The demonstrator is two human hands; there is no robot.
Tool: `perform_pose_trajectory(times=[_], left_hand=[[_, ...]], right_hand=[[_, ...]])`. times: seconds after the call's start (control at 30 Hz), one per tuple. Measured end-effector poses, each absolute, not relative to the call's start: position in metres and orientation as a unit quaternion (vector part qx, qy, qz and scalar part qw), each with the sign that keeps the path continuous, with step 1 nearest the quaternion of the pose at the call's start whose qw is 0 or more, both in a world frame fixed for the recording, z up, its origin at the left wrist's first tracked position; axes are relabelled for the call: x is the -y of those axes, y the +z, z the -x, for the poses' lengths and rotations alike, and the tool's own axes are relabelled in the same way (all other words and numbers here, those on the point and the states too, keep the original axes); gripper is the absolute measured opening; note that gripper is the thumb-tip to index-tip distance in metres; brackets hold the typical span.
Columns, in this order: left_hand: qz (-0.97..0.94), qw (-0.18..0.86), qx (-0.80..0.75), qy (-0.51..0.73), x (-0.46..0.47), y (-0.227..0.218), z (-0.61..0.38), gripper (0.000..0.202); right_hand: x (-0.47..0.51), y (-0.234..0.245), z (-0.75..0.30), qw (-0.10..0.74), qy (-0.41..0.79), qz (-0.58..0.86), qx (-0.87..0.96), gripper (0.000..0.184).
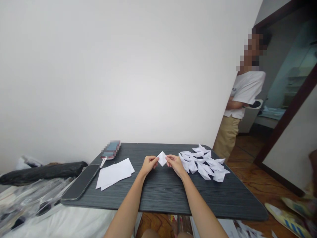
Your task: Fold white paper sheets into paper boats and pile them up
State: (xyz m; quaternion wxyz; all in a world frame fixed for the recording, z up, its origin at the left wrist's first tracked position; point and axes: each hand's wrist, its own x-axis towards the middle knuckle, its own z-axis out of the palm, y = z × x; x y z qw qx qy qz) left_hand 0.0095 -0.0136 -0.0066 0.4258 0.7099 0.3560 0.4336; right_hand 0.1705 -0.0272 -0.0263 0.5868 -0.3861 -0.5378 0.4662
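Note:
A small folded white paper piece (162, 158), diamond-shaped, is held above the dark table (163, 191) between both hands. My left hand (149, 164) pinches its left corner, fingers closed. My right hand (174, 163) pinches its right corner, fingers closed. A pile of several finished folded white paper shapes (204, 162) lies just right of my right hand. A stack of flat white paper sheets (115, 173) lies to the left of my left hand.
A dark phone (80, 182) lies at the table's left edge, and a small blurred box (111, 149) at the back left. A black bag (42, 172) and plastic wrapping lie off to the left. A person in a white shirt (244, 96) stands in the doorway at right.

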Motion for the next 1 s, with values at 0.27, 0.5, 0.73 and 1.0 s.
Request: perform_pose_trajectory(times=[0.27,0.5,0.73,1.0], left_hand=[[-0.676,0.509,-0.308,0.435,0.015,-0.007,-0.013,0.041],[-0.633,0.563,-0.29,0.445,0.019,0.001,-0.013,0.043],[-0.567,0.636,-0.245,0.462,0.02,0.002,-0.012,0.032],[-0.57,0.644,-0.235,0.453,0.019,0.001,-0.008,0.027]], right_hand=[[0.037,-0.019,-0.166,0.506,0.502,0.376,0.592,0.034],[0.043,-0.009,-0.165,0.534,0.566,0.315,0.544,0.034],[0.042,-0.009,-0.168,0.556,0.613,0.282,0.486,0.024],[0.042,-0.011,-0.169,0.55,0.628,0.253,0.489,0.012]])
